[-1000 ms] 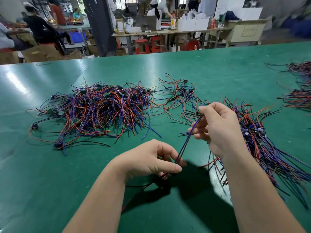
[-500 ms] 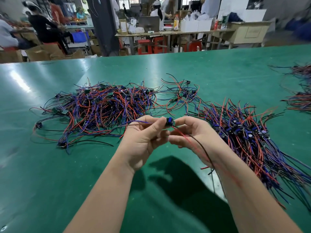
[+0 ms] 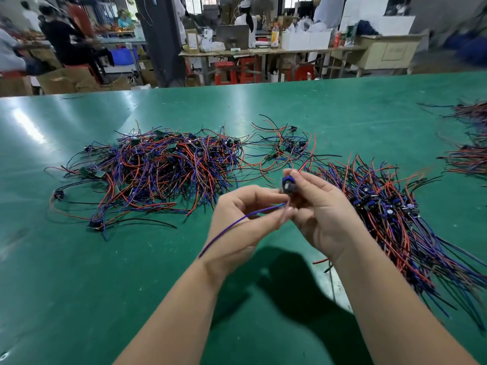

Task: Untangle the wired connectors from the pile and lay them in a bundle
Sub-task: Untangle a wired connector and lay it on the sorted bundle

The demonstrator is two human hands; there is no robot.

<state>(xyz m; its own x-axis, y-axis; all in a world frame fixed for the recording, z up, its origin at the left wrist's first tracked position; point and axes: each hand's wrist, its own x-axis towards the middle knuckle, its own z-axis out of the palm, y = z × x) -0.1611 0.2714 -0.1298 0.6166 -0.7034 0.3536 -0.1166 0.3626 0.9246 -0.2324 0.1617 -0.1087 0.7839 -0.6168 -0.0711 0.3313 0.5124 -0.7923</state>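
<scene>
Between pile and bundle, left hand pinches blue wire, right hand holds connector.

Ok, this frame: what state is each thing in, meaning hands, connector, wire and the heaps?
left hand: pinches the purple wire, raised off the table.
right hand: grips the connector, raised.
connector: lifted, clear of both heaps.
purple wire: trails from the fingertips down past the left wrist.
tangled pile: loose snarl on the left, untouched.
bundle: wires roughly aligned, lying on the right.
</scene>
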